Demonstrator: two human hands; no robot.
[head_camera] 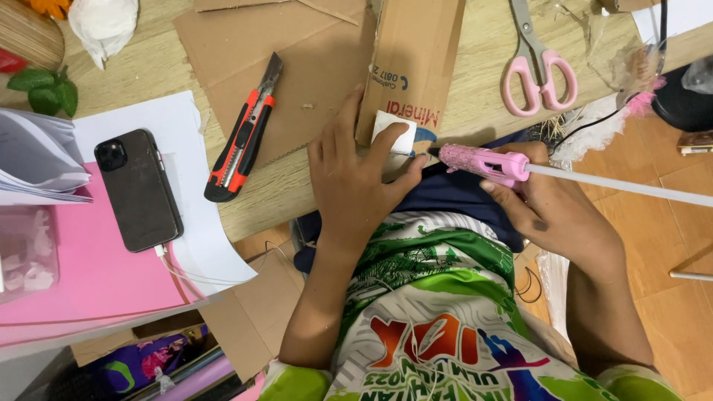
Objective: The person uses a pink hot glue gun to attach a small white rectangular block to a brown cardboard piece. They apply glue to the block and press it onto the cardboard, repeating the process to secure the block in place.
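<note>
Left hand [353, 178] pinches a white piece [394, 132], seemingly on cardboard; right hand [553, 208] grips the pink glue gun [483, 162].

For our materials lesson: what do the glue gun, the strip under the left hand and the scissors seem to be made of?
Glue gun: pink plastic, matt and smeared, apparently with old glue.
Strip: brown corrugated cardboard, judging by its dull papery face.
Scissors: grey metal blades with glossy pink handles, probably plastic.
</note>
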